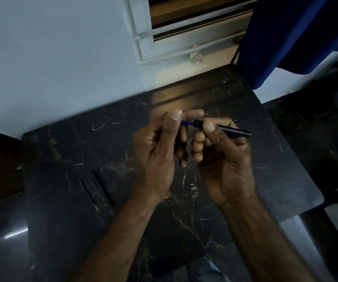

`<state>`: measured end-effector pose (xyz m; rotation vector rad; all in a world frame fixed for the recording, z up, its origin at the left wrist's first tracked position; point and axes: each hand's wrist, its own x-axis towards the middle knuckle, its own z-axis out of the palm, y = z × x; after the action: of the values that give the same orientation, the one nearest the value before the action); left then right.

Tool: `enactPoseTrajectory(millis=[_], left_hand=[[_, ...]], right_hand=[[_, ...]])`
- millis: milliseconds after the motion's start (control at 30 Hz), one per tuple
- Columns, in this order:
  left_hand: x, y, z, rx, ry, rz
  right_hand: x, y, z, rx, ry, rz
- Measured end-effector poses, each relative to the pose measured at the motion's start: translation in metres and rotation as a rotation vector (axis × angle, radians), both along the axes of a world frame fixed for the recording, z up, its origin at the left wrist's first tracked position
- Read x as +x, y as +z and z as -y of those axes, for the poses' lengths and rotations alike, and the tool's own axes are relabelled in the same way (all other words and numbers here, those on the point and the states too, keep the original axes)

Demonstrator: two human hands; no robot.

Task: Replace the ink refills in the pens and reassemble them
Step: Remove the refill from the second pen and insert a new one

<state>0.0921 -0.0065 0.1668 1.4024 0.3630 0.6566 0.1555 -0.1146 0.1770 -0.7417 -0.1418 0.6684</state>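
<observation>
Fingers of the left hand (155, 147) pinch the blue refill (187, 123), lined up with the black pen barrel (229, 130) clamped by fingers of the right hand (225, 157), likely so it slides straight. Slim pen parts (94, 188) lie on the counter (62, 149), lower left of both.

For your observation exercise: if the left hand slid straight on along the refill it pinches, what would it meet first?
Likely the open end of the black barrel, in the right hand.

Pen barrel (233, 131) matt black plastic; table (265, 159) glossy dark veined marble; curtain (296, 37) blue cloth.
</observation>
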Motion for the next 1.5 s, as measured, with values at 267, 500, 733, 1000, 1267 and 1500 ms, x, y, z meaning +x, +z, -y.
enactPoseTrajectory(millis=[267, 500, 733, 1000, 1267, 1500], left_hand=[[-0.004, -0.012, -0.007, 0.052, -0.046, -0.019], [-0.017, -0.046, -0.069, 0.169, -0.017, -0.201], [-0.020, -0.148, -0.115, 0.906, -0.170, -1.098], [-0.014, -0.180, -0.114, 0.974, -0.206, -1.020], [0.004, -0.101, -0.088, 0.581, -0.032, -0.649], [-0.001, -0.003, -0.034, 0.039, -0.092, 0.059]], right_hand=[[0.003, -0.015, -0.006, -0.013, 0.012, -0.039], [0.003, -0.028, 0.000, 0.056, 0.034, -0.315], [0.006, -0.039, 0.020, 0.033, 0.040, -0.319], [0.005, -0.040, 0.029, 0.000, 0.019, -0.326], [0.012, -0.030, 0.029, -0.021, -0.069, -0.283], [0.025, 0.003, 0.015, -0.070, -0.163, -0.097]])
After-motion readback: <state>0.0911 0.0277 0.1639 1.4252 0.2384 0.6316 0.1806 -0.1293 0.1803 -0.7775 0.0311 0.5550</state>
